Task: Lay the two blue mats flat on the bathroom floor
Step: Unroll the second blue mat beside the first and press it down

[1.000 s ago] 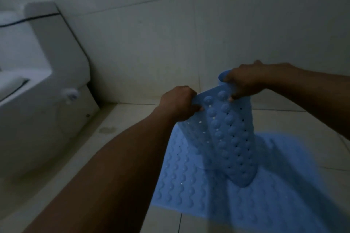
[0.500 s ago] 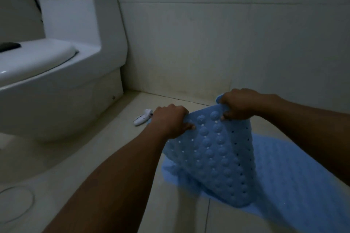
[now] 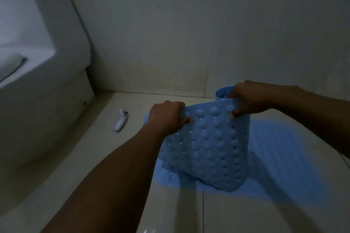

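Note:
I hold a blue rubber mat (image 3: 214, 149) studded with suction cups upright in front of me. My left hand (image 3: 167, 117) grips its top edge on the left and my right hand (image 3: 248, 100) grips the top edge on the right, where the mat curls over. Its lower end hangs down and touches a second blue mat (image 3: 280, 166), which lies flat on the tiled floor beneath and to the right. The held mat hides part of the flat one.
A white toilet (image 3: 37, 81) fills the left side, close to my left arm. A small white remote-like device (image 3: 121, 122) lies on the floor beside the toilet base. A tiled wall (image 3: 189, 34) stands just beyond the mats. Pale floor tiles (image 3: 113, 157) spread in front.
The view has swung and moved closer to the toilet. My hands have spread the held mat wider along its top edge, still upright over the flat mat.

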`<state>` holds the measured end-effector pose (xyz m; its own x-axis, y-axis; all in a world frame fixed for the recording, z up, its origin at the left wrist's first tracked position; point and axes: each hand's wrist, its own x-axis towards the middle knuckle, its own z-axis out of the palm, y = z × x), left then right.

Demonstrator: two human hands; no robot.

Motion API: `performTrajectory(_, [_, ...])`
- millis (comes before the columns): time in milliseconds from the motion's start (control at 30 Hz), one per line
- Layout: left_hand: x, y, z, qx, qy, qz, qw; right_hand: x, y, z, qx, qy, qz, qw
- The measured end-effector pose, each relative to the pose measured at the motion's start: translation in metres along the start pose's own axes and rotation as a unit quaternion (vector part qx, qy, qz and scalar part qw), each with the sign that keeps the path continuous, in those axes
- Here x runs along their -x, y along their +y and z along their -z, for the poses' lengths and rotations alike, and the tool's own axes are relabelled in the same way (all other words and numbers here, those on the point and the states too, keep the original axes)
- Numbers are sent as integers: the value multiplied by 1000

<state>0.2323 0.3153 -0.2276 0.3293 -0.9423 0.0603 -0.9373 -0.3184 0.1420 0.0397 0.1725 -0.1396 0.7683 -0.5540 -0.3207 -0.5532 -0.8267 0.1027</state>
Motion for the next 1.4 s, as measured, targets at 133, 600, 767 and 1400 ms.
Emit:
performTrajectory(133, [-13,29,4,-31,26,-52,998,35,19,-8,22,-23,-48,998])
performTrajectory(600, [69,47,7,36,48,-17,998,109,28,-75,108,203,-52,972])
performTrajectory(767, [76,55,50,40,-93,21,995,131,11,-48,97,116,-68,986])
performTrajectory(1400, [184,64,-214,-3,-228,83,970,97,-50,-315,-360,83,-213,904])
